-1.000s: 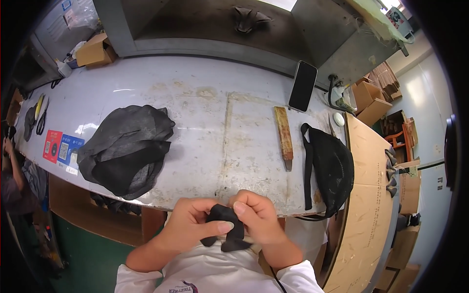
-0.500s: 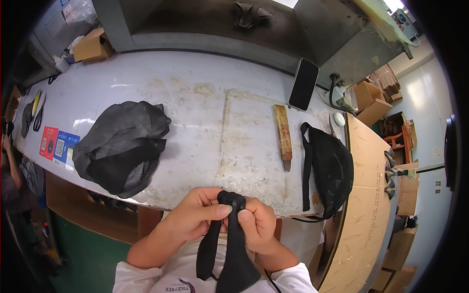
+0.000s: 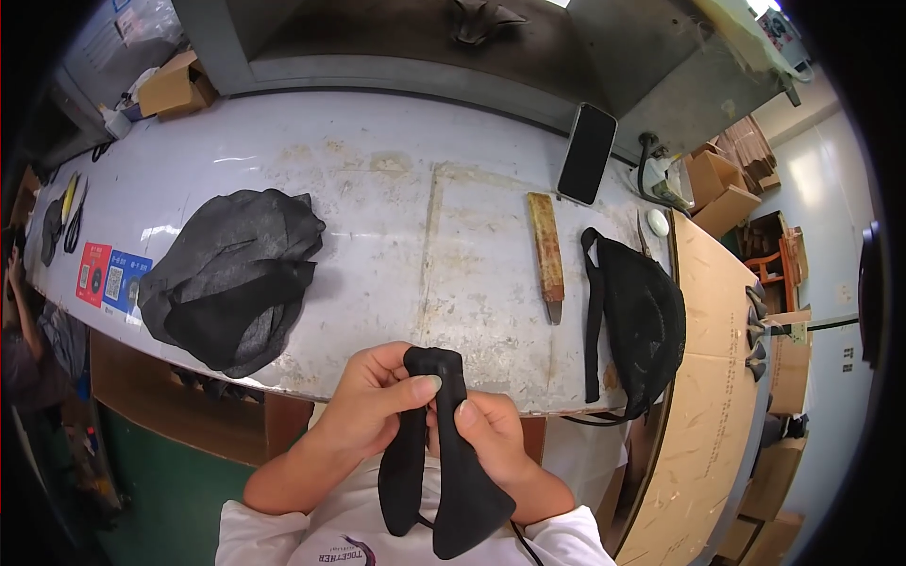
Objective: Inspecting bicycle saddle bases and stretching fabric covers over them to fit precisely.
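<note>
A black shoe upper [image 3: 462, 509] hangs in front of my chest, folded at its heel end, with its two sides spreading downward. My left hand [image 3: 373, 401] grips its upper left part, the thumb pressed across the front. On the other side my right hand [image 3: 493, 443] pinches the upper between thumb and curled fingers. Beyond my left hand, a heap of sheer dark fabric [image 3: 241, 236] with a black band lies on the white table [image 3: 368, 245]. Nearer my right side rests a black mesh piece [image 3: 642, 321] with a strap-like edge.
A worn wooden-handled tool [image 3: 545, 250] lies right of centre, with a phone [image 3: 587, 156] leaning behind it. Scissors [image 3: 75, 217] sit far left. A grey metal cabinet [image 3: 377, 75] lines the back. Cardboard [image 3: 713, 377] covers the right-hand surface.
Both hands have lifted the shoe upper slightly. Its folded end has straightened into a wider, flatter edge, and my right thumb has slid a little lower along it.
</note>
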Demonstrator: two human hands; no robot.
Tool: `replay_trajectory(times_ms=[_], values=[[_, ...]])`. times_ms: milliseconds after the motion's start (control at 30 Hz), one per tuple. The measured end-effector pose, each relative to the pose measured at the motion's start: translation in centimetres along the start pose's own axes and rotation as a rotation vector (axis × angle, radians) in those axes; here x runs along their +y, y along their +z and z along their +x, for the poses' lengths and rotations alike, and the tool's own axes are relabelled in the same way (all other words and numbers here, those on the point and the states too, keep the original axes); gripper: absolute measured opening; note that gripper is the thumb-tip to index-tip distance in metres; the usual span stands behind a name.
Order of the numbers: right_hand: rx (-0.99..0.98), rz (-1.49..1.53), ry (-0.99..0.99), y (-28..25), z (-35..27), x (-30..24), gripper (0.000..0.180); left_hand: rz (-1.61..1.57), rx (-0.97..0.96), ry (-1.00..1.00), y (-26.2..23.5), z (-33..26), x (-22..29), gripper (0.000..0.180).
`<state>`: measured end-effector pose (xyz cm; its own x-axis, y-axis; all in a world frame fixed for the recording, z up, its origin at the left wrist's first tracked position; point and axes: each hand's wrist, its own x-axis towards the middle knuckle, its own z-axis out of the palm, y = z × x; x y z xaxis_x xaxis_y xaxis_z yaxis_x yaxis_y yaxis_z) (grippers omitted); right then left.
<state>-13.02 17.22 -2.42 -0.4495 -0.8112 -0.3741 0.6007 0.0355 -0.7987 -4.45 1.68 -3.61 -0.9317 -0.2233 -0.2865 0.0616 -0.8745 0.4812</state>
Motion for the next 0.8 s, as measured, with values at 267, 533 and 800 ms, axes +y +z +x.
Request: replay_trajectory(times_ms=[267,533,800], values=[[-0.220,-0.159,-0.026,-1.0,0.1,-0.2,0.031,0.089,0.048,0.031,-0.2,-0.3,-0.6,0.017],[-0.551,-0.500,-0.049,-2.8,1.2,-0.3,0.024,0.150,0.097,0.080,-0.1,-0.2,0.0,0.021],[-0.650,-0.522,0.032,-4.0,1.7,0.7,0.029,0.135,0.121,0.103,-1.2,-0.2,0.5,0.020]])
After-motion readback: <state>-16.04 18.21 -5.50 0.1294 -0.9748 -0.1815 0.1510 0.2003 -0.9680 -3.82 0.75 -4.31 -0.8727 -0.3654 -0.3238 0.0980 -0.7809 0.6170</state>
